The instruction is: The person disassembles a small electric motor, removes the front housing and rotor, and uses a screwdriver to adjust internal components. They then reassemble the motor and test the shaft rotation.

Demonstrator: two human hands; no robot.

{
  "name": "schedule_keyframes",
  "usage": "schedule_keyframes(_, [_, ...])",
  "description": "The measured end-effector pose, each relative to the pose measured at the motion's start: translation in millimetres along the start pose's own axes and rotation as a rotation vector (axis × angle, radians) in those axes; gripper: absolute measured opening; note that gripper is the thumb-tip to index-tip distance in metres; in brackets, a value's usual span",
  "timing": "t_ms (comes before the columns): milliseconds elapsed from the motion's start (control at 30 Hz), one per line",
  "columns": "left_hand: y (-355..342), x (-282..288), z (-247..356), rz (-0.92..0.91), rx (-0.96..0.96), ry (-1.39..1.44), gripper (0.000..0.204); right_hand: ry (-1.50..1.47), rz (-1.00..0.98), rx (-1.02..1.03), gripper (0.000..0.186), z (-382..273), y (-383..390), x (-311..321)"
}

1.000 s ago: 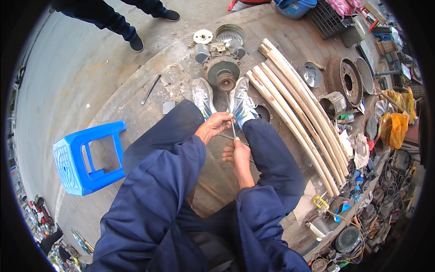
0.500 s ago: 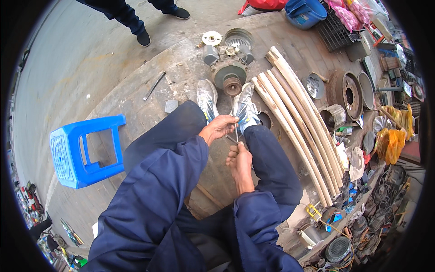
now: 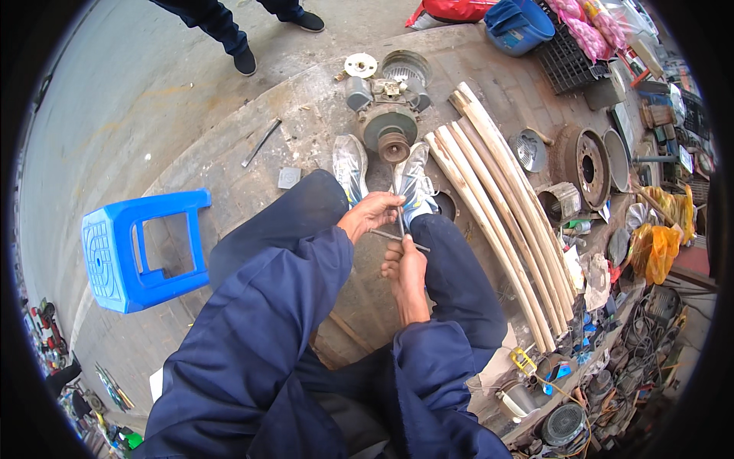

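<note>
Between my knees a thin metal T-handle wrench (image 3: 401,222) runs from near the pulley (image 3: 394,148) of an electric motor (image 3: 388,122) toward me. My left hand (image 3: 373,215) pinches its shaft. My right hand (image 3: 405,274) is curled, with thumb and forefinger at the crossbar end of the wrench. That crossbar sticks out on both sides of the shaft. Whether the wrench tip is seated in anything cannot be made out. The motor lies on the ground between the toes of my shoes, its pulley facing me.
A blue plastic stool (image 3: 145,249) stands at the left. Curved wooden poles (image 3: 501,206) lie at the right, beyond them a rusty wheel rim (image 3: 585,168) and piled scrap parts. A dark metal bar (image 3: 261,143) and a small grey block (image 3: 289,177) lie left of my feet. Another person's legs (image 3: 218,30) stand far left.
The wrench's crossbar has turned and now lies more nearly crosswise under my hands. Both hands stay in almost the same place.
</note>
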State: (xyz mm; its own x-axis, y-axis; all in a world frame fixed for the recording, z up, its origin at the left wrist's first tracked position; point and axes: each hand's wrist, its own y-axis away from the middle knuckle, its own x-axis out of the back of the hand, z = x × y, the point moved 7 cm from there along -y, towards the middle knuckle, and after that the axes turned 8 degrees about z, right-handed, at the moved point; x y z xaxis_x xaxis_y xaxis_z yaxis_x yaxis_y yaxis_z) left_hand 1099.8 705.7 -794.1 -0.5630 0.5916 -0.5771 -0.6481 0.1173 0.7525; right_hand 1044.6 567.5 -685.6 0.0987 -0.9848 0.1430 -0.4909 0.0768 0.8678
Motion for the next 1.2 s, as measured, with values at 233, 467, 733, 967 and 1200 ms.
schedule_keyframes(233, [5.2,-0.7,-2.1,0.068,-0.027,-0.041,0.009,1.093,0.419,1.063,0.036,-51.8,45.1,1.1])
schedule_keyframes(467, [9.1,-4.3,1.2,0.052,-0.023,-0.02,0.009,0.087,0.029,0.164,0.049,-8.1,5.8,-3.1])
schedule_keyframes(733, [6.7,-1.7,-2.3,0.105,-0.026,-0.079,0.009,0.916,0.559,1.254,0.042,-53.0,60.7,12.9])
schedule_keyframes(967, [4.4,-14.4,1.8,0.064,-0.041,-0.015,0.01,-0.798,-0.301,-0.117,0.057,7.7,-9.3,-24.1])
schedule_keyframes(1200, [2.8,-7.9,1.9,0.072,-0.056,-0.057,0.012,0.877,0.689,1.318,0.043,-58.3,79.3,15.3])
